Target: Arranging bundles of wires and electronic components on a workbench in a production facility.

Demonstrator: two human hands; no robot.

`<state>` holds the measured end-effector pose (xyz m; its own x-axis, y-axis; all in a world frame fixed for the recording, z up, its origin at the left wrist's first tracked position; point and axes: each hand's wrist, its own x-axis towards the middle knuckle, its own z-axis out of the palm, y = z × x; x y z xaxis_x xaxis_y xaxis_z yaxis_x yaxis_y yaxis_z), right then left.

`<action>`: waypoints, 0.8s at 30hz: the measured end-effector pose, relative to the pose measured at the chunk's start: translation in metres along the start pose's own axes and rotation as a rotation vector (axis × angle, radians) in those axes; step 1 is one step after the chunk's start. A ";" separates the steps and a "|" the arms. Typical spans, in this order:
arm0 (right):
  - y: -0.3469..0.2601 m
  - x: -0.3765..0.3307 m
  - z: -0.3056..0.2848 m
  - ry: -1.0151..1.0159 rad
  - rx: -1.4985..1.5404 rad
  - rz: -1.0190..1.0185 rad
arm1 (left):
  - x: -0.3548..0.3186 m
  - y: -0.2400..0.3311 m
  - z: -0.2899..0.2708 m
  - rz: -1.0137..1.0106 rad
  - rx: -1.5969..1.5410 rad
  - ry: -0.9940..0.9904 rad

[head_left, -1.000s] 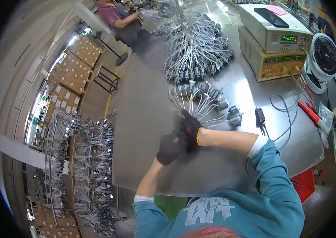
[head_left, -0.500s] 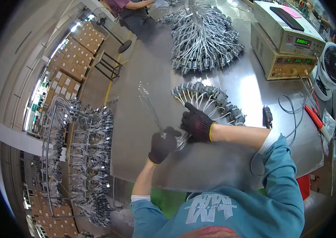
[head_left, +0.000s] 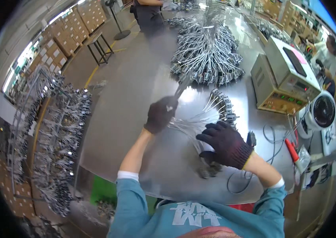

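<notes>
My left hand [head_left: 161,115], in a dark knitted glove, is closed around a bundle of thin white cables [head_left: 188,123] over the metal table. The bundle's far ends, blurred, stick out beyond the fist toward the back. From the fist the cables fan rightward to a curved row of dark grey connectors [head_left: 228,106]. Some connectors [head_left: 209,171] of this bundle lie nearer to me, smeared by motion. Over those nearer cables, my right hand [head_left: 227,146], gloved too, has its fingers spread and thumb apart. Whether its palm touches the connectors is hidden.
A large heap of similar cables [head_left: 207,55] covers the table's back. At right are stacked test instruments [head_left: 283,83], a fan [head_left: 322,111], a red-handled tool [head_left: 292,150] and a loose dark connector [head_left: 251,139]. Racks of hanging cables [head_left: 59,146] stand left. Another person [head_left: 150,14] works at the far end.
My left hand has moved away from me with the cables. My right hand has come nearer and rightward, its fingers now spread. Some connectors have swung toward me. The whole view has shifted.
</notes>
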<state>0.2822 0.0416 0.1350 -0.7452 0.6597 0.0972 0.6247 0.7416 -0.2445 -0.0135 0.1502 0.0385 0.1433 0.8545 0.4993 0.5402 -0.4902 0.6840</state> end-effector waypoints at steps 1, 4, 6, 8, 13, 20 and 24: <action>0.002 -0.006 -0.004 0.119 0.008 -0.013 | 0.008 -0.011 0.004 -0.015 -0.018 0.026; 0.002 -0.015 -0.014 0.135 0.016 0.094 | 0.018 -0.043 0.023 -0.082 0.114 0.103; 0.004 -0.017 -0.004 0.231 0.084 0.127 | 0.013 -0.068 0.035 -0.418 -0.231 0.174; 0.000 -0.010 0.002 0.197 0.056 0.102 | 0.011 -0.084 0.035 -0.372 -0.240 0.186; -0.015 0.001 0.041 0.215 0.112 0.094 | 0.011 -0.071 0.025 -0.358 -0.255 0.174; -0.063 -0.001 0.053 0.202 0.298 0.187 | 0.004 -0.082 0.021 -0.310 -0.296 0.153; -0.081 -0.005 0.059 0.190 0.330 0.167 | 0.004 -0.078 0.022 -0.340 -0.288 0.138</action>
<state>0.2214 -0.0291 0.0973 -0.5646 0.8011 0.1985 0.6021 0.5643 -0.5648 -0.0366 0.1952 -0.0245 -0.1247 0.9537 0.2737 0.2820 -0.2304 0.9313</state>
